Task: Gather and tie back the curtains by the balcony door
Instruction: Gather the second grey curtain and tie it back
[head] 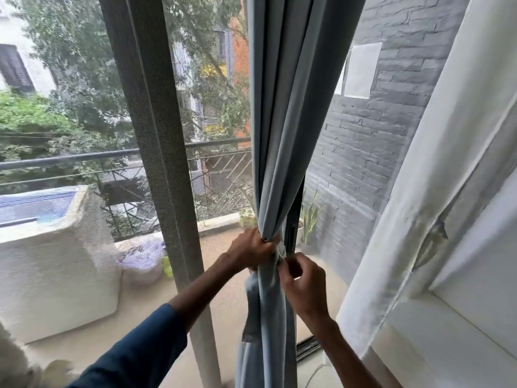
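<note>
While my left hand (253, 247) stays out of the knot and simply chokes the grey-blue curtain (282, 130) into one tight waist, its fingers wrapped shut around the bunched folds, I work the fastening with my right hand (300, 281) just below and beside it. Those fingers are pinched together on a small pale piece of fabric at the waist, which I take to be the tie-back (280, 254), though it is too small to tell how far it is wrapped. The curtain hangs between the mesh door frame (156, 130) and the white sheer curtain (436, 175), with the grey brick wall (372, 152) behind. To do this well, I judge the left grip must not slacken, or folds will slip out; the tie should be drawn snug against that fist, level, with every pleat caught.
</note>
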